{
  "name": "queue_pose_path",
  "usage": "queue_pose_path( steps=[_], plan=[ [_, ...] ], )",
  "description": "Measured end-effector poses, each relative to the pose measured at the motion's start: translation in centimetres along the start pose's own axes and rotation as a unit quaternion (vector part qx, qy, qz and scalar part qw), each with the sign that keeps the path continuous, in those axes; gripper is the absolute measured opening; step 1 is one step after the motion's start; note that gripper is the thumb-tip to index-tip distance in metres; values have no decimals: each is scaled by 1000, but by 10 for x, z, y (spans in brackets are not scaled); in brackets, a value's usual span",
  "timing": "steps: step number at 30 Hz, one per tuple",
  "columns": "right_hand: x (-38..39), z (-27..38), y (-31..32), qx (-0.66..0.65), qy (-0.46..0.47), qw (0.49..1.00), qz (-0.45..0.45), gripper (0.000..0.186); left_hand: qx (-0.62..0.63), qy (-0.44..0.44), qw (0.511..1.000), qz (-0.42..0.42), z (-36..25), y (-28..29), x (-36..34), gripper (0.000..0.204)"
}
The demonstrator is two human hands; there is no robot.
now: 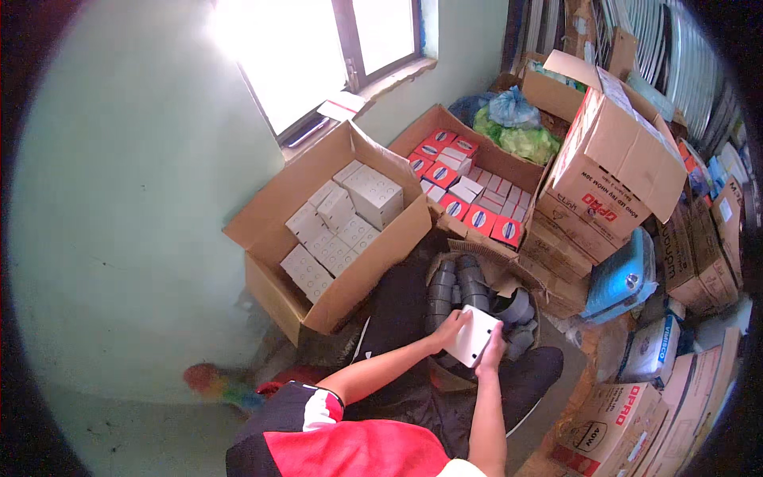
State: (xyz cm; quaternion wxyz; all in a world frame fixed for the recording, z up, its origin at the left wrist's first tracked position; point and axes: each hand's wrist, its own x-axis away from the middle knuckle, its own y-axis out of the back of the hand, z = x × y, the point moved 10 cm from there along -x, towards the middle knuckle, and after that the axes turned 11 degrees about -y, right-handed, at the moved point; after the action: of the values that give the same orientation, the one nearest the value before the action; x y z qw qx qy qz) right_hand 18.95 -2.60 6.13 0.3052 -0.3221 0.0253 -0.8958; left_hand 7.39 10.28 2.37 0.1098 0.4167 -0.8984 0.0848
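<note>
A white flat rectangular piece (470, 332) with small dark spots is gripped between my left hand (450, 329) at its left edge and my right hand (490, 347) at its right edge, both closed on it. Directly beneath it, between my legs, an open cardboard box holds dark grey plastic pipe fittings (442, 294). Ahead and to the left stands a large open carton (262, 282) of white blocks (377, 199) with round marks. Behind the fittings, a second open carton holds red-topped and white small boxes (481, 219).
A pale green wall (143, 238) and bright window (294, 48) are at left and back. Stacked cartons (604, 175), a blue plastic case (616, 278) and more boxes (604, 433) crowd the right. Plastic bags (517, 143) lie at the back; a colourful duster (203, 381) lies lower left.
</note>
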Motion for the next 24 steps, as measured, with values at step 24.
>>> queue_pose_path(
  steps=[24],
  plan=[
    [118,88,-103,372,403,836,15,39,207,142,968,28,76,-18,-4,73]
  ],
)
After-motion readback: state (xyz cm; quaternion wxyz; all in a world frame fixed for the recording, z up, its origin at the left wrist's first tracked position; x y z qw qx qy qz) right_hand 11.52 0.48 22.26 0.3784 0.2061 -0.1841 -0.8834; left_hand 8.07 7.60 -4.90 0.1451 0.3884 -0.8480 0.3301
